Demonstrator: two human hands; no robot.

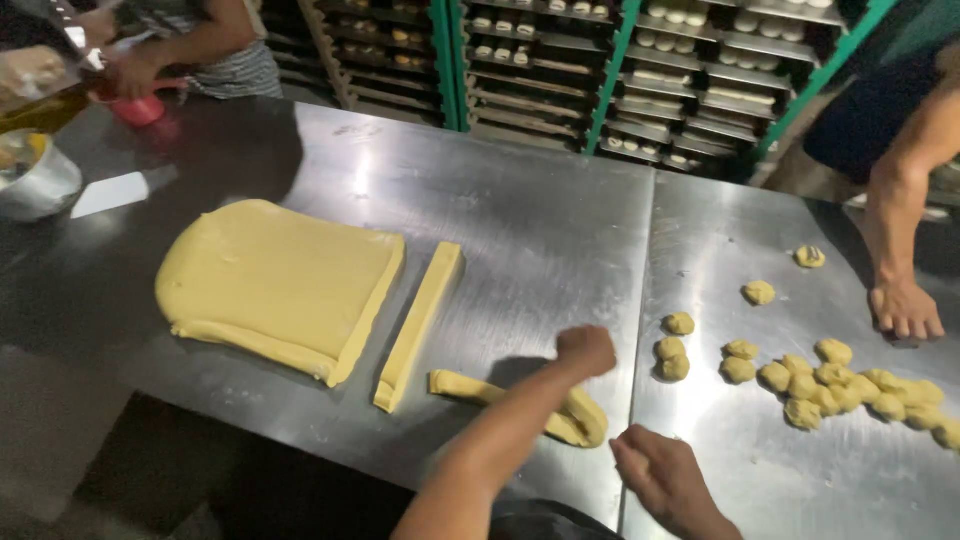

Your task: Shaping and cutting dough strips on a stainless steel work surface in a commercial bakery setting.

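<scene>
Yellow dough strip (520,398) under fisted left hand (587,350).

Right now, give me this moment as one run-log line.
left hand: closed, over dough rope | right hand: open, at rope's end | cut strip, dough slab: left | dough balls: right

Dough slab (275,275) & cut strip (420,320), metal bowl (38,180), tray racks (620,80).

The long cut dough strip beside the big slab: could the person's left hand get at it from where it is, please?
Probably yes. The left hand is over the dough rope, and only bare steel table lies between it and the dough strip; nothing blocks it.
</scene>
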